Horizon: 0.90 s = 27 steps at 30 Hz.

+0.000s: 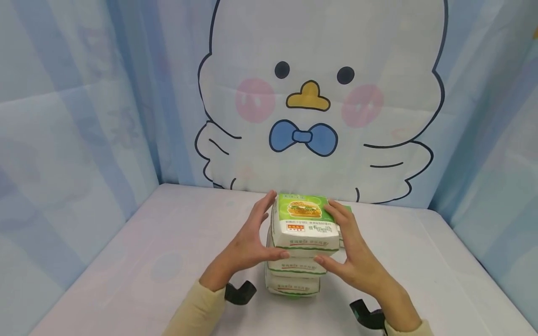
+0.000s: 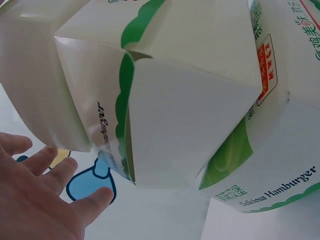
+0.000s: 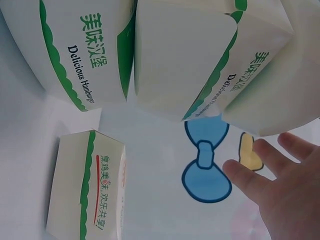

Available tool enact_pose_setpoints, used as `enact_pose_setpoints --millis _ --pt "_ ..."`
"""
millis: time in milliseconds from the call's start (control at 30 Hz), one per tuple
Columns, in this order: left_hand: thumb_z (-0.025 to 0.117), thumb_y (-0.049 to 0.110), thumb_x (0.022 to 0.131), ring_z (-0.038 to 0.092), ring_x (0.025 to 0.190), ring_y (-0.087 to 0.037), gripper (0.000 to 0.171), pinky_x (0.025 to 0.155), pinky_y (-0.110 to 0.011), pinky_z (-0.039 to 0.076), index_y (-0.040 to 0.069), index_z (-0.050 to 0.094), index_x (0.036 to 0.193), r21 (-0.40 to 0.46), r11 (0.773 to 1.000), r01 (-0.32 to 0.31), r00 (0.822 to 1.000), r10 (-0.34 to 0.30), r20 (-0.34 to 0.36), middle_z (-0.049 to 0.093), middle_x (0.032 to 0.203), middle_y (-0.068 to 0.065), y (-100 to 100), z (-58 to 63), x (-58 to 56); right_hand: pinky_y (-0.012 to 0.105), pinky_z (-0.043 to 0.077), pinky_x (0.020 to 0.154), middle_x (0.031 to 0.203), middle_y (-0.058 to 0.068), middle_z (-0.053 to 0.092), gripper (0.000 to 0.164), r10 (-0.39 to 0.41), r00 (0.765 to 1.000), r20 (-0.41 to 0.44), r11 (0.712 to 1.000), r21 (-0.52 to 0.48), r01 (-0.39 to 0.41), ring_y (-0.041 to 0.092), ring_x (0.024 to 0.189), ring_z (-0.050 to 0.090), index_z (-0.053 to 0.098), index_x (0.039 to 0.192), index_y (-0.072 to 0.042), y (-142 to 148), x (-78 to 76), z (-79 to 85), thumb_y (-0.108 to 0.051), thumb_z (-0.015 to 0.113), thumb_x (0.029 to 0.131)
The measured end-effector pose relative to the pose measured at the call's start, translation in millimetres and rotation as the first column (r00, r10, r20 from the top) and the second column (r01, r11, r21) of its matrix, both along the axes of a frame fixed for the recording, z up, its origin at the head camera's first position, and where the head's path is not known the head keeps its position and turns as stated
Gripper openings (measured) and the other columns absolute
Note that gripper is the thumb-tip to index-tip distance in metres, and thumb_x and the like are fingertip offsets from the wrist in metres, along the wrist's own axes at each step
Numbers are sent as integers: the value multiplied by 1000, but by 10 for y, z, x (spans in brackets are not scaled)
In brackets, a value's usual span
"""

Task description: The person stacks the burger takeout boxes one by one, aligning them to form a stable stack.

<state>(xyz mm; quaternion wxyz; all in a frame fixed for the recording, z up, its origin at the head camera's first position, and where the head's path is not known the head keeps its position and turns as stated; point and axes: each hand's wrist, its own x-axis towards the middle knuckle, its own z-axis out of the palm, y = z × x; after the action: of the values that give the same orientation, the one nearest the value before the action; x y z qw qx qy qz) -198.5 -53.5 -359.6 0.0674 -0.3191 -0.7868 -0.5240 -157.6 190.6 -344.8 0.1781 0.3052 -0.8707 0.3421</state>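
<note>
Three white and green paper burger boxes stand stacked on the table: a top box (image 1: pixel 304 219) with a burger picture on its lid, a middle box (image 1: pixel 296 266) and a bottom box (image 1: pixel 292 284). My left hand (image 1: pixel 248 242) is at the stack's left side, thumb by the front lower edge of the top box. On the opposite side is my right hand (image 1: pixel 357 252), its fingers by the lid's right edge and its thumb low at the front. Fingers of both hands look spread and fairly straight in the wrist views; whether they touch the box I cannot tell.
Another burger box (image 3: pixel 87 185) sits on the table to the right of the stack, mostly hidden behind it in the head view. A white table (image 1: pixel 168 242) lies beneath. Printed cloth (image 1: pixel 311 172) with a cartoon bird hangs behind, and blue-striped cloth closes both sides.
</note>
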Motion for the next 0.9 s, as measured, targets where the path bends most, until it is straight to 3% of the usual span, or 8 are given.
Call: enact_pose_setpoints --millis 167,400,767,900 --pt "76 39 67 17 135 -7 102 107 -44 27 35 6 142 25 1000 7 1000 -8 13 12 147 15 44 10 35 57 33 96 148 0 10 95 -5 1000 -7 1000 8 6 17 130 20 14 143 -19 2 3 14 -28 75 71" --pt "76 29 69 24 133 -10 98 107 -46 27 25 12 144 63 998 18 999 -21 37 19 144 11 77 104 153 58 31 97 148 1 11 90 -6 1000 -8 1000 -8 6 18 132 19 16 143 -19 32 0 17 -25 73 73" --pt "75 39 68 30 129 -4 99 104 -48 31 32 11 143 24 1000 0 1000 0 -9 21 141 16 61 -51 35 70 22 92 149 0 7 68 -24 998 62 998 -61 27 25 134 12 19 142 -24 152 -12 29 -19 54 84" --pt "74 42 68 30 129 -5 98 103 -49 32 33 11 142 13 1000 -4 1000 5 -8 21 141 16 56 -58 29 72 25 89 149 -1 5 63 -29 996 87 994 -103 38 34 131 17 17 143 -24 212 -36 26 -18 48 88"
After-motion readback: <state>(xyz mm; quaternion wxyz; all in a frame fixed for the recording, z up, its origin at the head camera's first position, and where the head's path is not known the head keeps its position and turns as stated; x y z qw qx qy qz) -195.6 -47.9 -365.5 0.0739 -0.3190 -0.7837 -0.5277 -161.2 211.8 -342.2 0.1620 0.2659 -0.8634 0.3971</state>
